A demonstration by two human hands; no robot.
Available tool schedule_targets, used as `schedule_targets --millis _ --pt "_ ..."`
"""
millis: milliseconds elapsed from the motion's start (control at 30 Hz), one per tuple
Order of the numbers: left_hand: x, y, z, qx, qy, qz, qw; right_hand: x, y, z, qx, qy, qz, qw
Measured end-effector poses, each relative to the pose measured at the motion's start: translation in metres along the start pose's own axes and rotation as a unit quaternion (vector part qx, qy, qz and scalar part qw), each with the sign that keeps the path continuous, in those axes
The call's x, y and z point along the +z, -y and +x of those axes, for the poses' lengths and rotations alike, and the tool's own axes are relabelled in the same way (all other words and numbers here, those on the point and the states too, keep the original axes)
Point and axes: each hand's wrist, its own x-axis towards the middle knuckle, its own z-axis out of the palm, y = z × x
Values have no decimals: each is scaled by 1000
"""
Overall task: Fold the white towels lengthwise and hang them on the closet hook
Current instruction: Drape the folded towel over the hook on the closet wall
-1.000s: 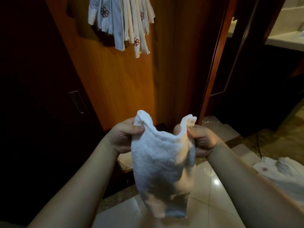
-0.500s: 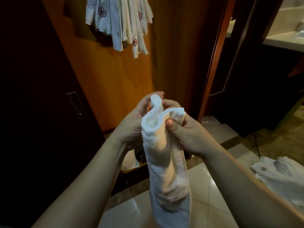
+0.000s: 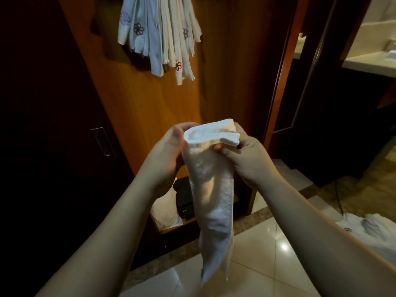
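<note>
Wooden closet panel (image 3: 137, 99) ahead, hung towels (image 3: 162, 37) bunched high. Left hand (image 3: 169, 155) and right hand (image 3: 248, 159) both clamped on white towel (image 3: 214, 189), folded narrow, hanging over tiled floor (image 3: 267, 254).

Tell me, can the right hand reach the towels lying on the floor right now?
Probably not yet. The right hand is busy pinching the folded towel with the left hand, and the floor towels lie low, off to the right.
</note>
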Motion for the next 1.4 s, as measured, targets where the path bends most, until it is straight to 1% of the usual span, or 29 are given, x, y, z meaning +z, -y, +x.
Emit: schedule_targets --millis 33,100,167,233,367,467,533,600,633,700,767,833,900,967,1000,1033,1133,1267,1333,1400 --pt "-1 3 -1 40 21 23 999 0 0 2 0 -2 -1 1000" --pt "-4 3 -2 91 12 81 993 -1 -1 5 1 7 -9 1000" --pt "-5 -3 1 112 -22 104 988 -2 -1 6 5 17 -15 1000" --pt "-7 -7 3 108 -34 92 989 -1 2 6 2 8 -5 1000" --pt "-4 -13 0 102 -27 89 990 0 8 2 3 -21 28 999" --pt "0 -17 -4 110 -28 82 990 -4 11 0 7 -31 94 995" --pt "3 -21 -8 126 -45 94 987 -7 11 2 25 -12 152 988" --pt "3 -24 -11 161 -73 143 974 -10 14 4 68 26 208 975" --pt "3 -25 -12 180 -81 176 964 -11 17 5 87 45 211 973" --pt "3 -28 -15 203 -81 213 952 -14 19 5 101 54 179 977" --pt "2 -29 -16 213 -82 185 956 -14 20 4 90 53 173 979" --pt "-3 -28 -15 182 -51 78 979 -10 24 5 76 41 167 982" --pt "-11 -21 -13 103 24 -1 994 -5 28 9 58 10 148 987" --pt "-15 -9 -12 3 79 -8 997 -2 29 13 41 -15 141 989" --pt "-16 -4 -12 -35 88 -1 996 -1 30 16 34 -19 133 990" --pt "-16 -1 -11 -54 85 5 995 0 31 18 28 -18 121 992" --pt "-20 0 -4 -49 64 -2 997 2 34 25 19 -17 91 996" --pt "-23 -10 8 -49 80 -41 995 -6 27 37 35 -17 113 993" --pt "-22 -15 15 -56 76 -68 993 -10 18 40 75 7 155 985" --pt "-22 -17 23 -59 61 -92 992 -12 4 38 123 51 197 971"
